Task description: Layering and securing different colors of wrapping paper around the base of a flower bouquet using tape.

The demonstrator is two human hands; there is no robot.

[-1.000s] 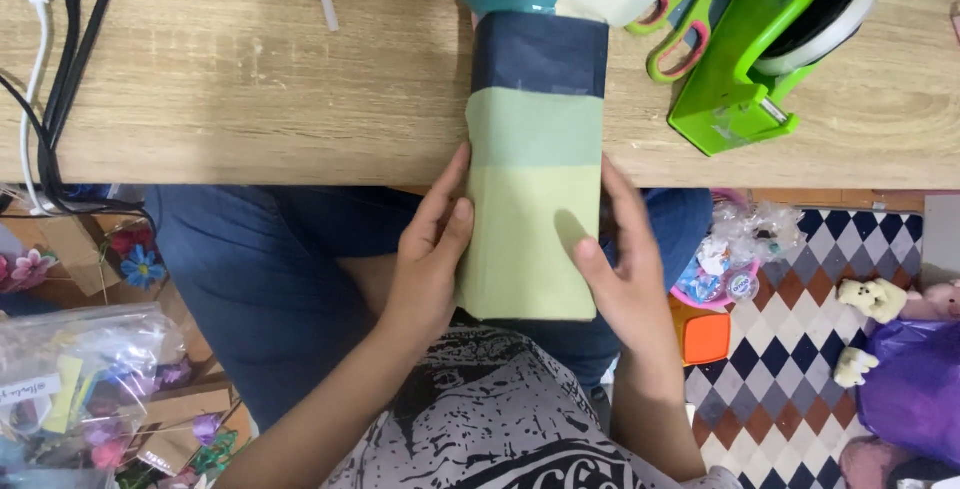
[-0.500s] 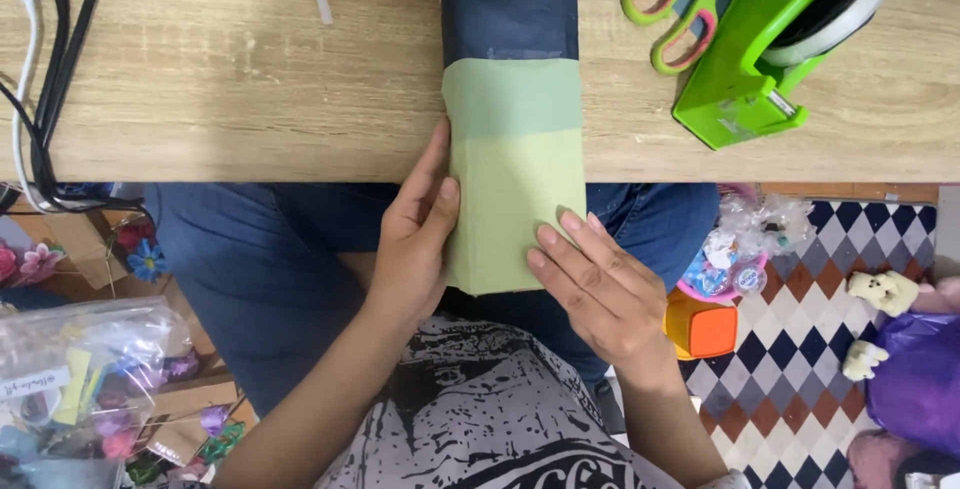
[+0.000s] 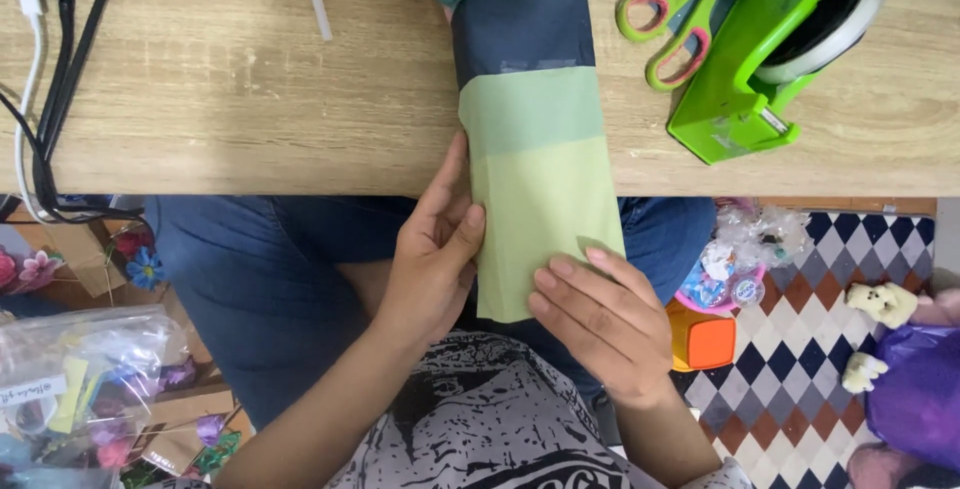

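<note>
Pressing flat, the left hand (image 3: 432, 254) lies open along the left edge of the light green paper strip (image 3: 540, 199), thumb and fingers steadying it, gripping nothing. The right hand (image 3: 600, 324), also open, rests its fingertips (image 3: 560, 274) on the strip's lower right corner. The strip hangs off the wooden table (image 3: 250, 99) edge over the person's lap, joined above to a dark blue paper band (image 3: 522, 34). To crease cleanly, I'd judge both edges should stay aligned while the fingers smooth outward. Scissors (image 3: 672, 24) and a green tape dispenser (image 3: 765, 64) sit near, to the right
</note>
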